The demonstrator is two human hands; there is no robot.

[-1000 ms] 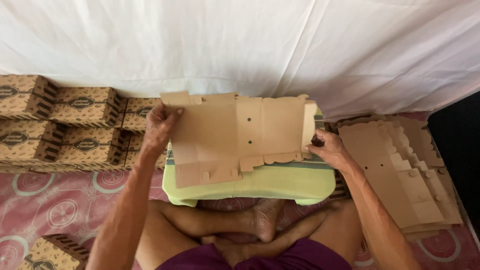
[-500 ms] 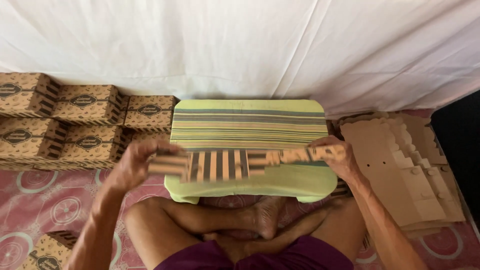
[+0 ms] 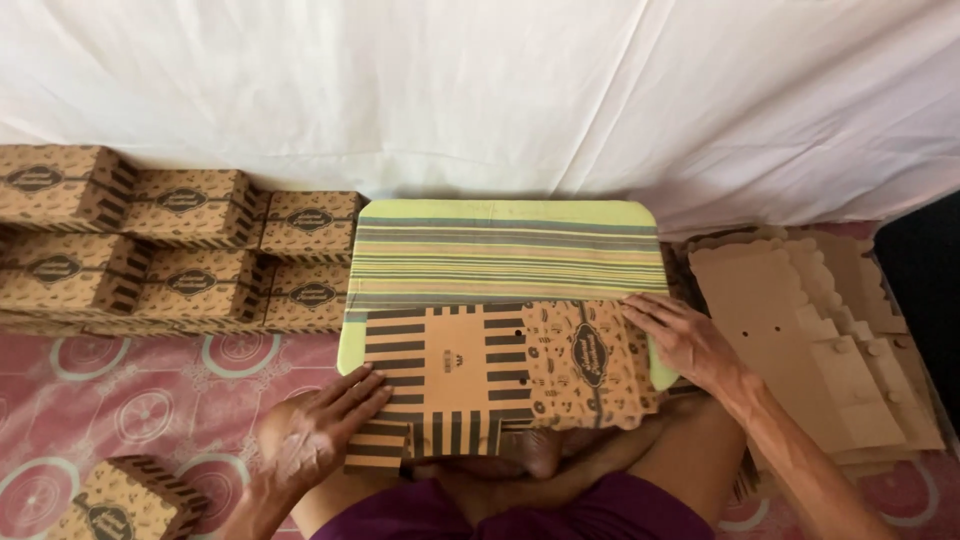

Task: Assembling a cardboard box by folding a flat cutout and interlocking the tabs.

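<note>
on the striped stool (image 3: 500, 250) we press the flat printed carton (image 3: 500, 365) with left hand (image 3: 325, 435) and right hand (image 3: 680, 340), fingers spread flat; best kept square.

Head-worn view, steeply downward, close over the lap table (image 3: 505, 250).

A low striped stool (image 3: 500, 250) bears a flat printed box blank (image 3: 505, 365), its near edge overhanging.
</note>
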